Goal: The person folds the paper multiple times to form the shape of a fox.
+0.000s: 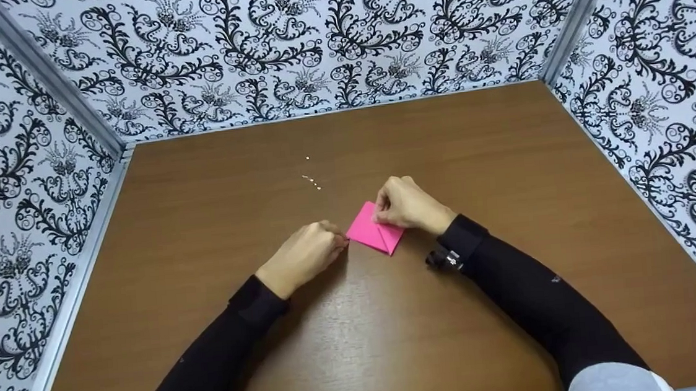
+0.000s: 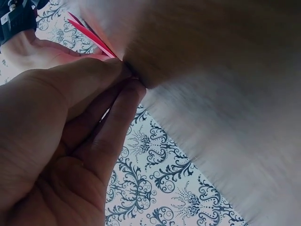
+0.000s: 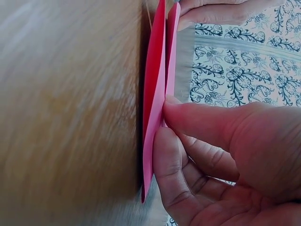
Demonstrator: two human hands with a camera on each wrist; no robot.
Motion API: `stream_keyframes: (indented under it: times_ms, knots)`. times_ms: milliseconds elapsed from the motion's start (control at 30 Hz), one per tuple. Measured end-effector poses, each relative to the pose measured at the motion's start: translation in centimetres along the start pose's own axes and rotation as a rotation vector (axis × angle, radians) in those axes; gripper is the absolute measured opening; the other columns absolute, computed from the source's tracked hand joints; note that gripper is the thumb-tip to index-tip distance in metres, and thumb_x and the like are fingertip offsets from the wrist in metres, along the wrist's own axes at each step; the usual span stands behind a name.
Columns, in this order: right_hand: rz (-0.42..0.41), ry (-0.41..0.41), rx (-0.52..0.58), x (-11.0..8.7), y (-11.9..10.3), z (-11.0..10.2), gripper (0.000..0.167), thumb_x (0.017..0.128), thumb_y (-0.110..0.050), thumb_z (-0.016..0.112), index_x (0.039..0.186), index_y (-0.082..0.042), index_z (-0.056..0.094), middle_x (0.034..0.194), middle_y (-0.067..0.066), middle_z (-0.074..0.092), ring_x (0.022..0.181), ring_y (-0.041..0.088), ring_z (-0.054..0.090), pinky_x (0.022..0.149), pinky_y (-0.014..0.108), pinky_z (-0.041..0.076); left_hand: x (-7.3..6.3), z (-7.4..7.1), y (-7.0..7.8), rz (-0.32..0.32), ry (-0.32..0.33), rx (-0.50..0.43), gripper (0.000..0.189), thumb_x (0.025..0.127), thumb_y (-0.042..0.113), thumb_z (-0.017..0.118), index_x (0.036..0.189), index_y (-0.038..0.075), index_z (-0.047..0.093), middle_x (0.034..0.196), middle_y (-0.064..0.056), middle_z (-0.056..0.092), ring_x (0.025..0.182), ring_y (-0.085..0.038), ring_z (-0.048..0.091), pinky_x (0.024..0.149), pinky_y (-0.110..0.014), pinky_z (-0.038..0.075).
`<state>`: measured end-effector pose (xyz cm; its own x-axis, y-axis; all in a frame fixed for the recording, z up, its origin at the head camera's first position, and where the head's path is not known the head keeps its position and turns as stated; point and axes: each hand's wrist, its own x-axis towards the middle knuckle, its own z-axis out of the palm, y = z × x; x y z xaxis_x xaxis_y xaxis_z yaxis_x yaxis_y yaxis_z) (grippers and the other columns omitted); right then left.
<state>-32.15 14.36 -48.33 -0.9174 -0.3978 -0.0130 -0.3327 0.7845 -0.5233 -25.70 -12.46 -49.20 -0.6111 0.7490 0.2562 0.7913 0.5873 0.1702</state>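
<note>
A pink sheet of paper (image 1: 364, 228), folded into a small square with a diagonal flap, lies on the table in front of me. At its left corner, the thumb and fingertips of my left hand (image 1: 306, 255) pinch the paper. The left wrist view shows the pink layers (image 2: 91, 37) running out from those fingertips. My right hand (image 1: 411, 206) bends over the top face, its thumb and index finger pinching the flap's edge. Seen edge-on in the right wrist view, the paper's layers (image 3: 155, 84) stand slightly apart.
Several tiny white bits (image 1: 312, 181) lie on the brown wooden table (image 1: 229, 180) beyond the paper. Patterned black-and-white panels (image 1: 311, 43) enclose the back and both sides. A small black device (image 1: 444, 259) is strapped at the right wrist.
</note>
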Motion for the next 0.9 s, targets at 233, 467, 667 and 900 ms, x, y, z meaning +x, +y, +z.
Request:
stream_keyframes:
  times_ms: [233,467,667,900]
  knots:
    - [0.011,-0.013,0.005,0.1,-0.1,0.0,0.006,0.097,-0.017,0.095,0.097,-0.012,0.093,0.098,0.008,0.088,0.081,0.019,0.074,0.08,0.036,0.065,0.2,0.0,-0.3,0.008,0.0,-0.03,0.01,0.106,-0.001,0.081,0.106,0.002,0.091,0.109,-0.011,0.089,0.103,-0.028,0.085,0.089,-0.04,0.073]
    - [0.039,-0.018,0.008,0.1,-0.3,0.0,0.006,0.098,-0.019,0.095,0.097,-0.013,0.093,0.099,0.007,0.088,0.086,0.02,0.075,0.083,0.038,0.064,0.4,-0.3,-0.2,-0.029,0.007,-0.07,0.008,0.106,0.001,0.082,0.106,0.004,0.09,0.103,-0.01,0.087,0.099,-0.027,0.085,0.088,-0.041,0.073]
    - [0.06,-0.014,0.023,0.0,0.1,0.3,0.005,0.097,-0.019,0.094,0.098,-0.013,0.093,0.098,0.005,0.088,0.086,0.02,0.073,0.08,0.034,0.06,1.0,-0.3,0.9,-0.032,0.013,-0.066,0.01,0.107,0.006,0.084,0.115,0.009,0.089,0.11,-0.009,0.085,0.104,-0.026,0.085,0.09,-0.043,0.073]
    - [0.055,0.029,0.057,-0.5,-0.1,0.5,0.006,0.095,-0.015,0.091,0.09,-0.014,0.093,0.089,0.002,0.086,0.076,0.013,0.065,0.07,0.026,0.049,2.0,0.4,2.5,0.043,-0.048,-0.081,0.02,0.108,0.01,0.084,0.127,0.011,0.089,0.128,-0.008,0.088,0.116,-0.024,0.086,0.099,-0.041,0.072]
